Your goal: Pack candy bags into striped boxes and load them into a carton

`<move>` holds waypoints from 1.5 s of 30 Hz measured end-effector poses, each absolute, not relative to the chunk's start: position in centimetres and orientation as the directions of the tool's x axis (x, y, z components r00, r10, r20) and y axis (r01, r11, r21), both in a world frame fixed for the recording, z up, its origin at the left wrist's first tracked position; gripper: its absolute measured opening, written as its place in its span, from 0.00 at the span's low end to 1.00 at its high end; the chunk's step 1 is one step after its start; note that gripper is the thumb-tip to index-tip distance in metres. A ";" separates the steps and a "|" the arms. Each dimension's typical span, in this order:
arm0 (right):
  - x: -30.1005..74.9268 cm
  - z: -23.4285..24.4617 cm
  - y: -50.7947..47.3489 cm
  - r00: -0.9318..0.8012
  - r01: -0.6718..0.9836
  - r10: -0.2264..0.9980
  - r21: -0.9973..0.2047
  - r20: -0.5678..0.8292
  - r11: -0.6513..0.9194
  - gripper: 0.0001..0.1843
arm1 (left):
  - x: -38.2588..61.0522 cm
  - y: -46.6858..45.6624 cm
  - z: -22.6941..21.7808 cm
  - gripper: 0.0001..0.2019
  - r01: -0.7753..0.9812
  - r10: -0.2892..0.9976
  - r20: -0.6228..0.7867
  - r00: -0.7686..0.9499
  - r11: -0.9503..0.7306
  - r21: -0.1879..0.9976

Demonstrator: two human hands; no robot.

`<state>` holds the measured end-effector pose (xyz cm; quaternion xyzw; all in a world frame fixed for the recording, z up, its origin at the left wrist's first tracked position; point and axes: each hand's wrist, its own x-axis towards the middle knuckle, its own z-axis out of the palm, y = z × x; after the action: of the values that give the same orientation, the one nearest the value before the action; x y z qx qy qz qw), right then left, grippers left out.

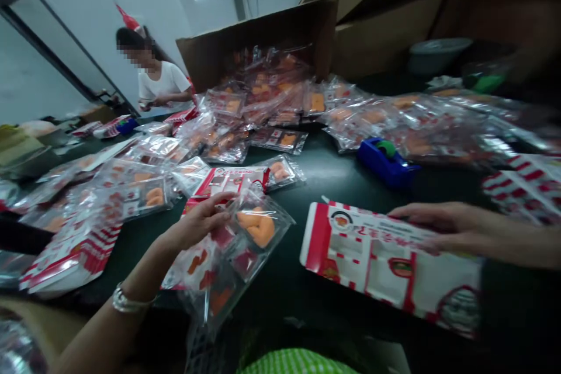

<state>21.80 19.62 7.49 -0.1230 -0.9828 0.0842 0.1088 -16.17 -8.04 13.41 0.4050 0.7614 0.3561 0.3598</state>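
My left hand [210,216] grips the upper edge of a clear plastic pack [258,231] with an orange moulded piece and small red parts inside. The pack tilts over the near side of the table. On the right, my right hand [442,225] is closed around the top edge of a flat red-and-white printed cardboard box [385,263] with window openings. Box and pack are apart. Just behind my left hand lies another red-and-white box [232,180], with a clear pack [280,170] beside it.
A blue tape dispenser [385,162] stands on the dark table [324,158]. Behind it, clear packs spill from a large carton [258,32]. More packs [144,187] and striped boxes [79,245] lie left; striped boxes [526,187] lie right. Another person [160,79] stands across the table.
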 end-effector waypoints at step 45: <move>20.7 -0.4 17.6 -0.918 0.296 0.357 -0.303 0.172 0.906 0.63 | -12.1 0.3 7.1 0.23 0.614 0.943 -0.272 -0.190 0.331 0.717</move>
<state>20.68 17.60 -0.37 -0.1685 -0.9697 0.1366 0.1122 -12.12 0.31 7.09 0.5293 0.7353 0.2335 0.3531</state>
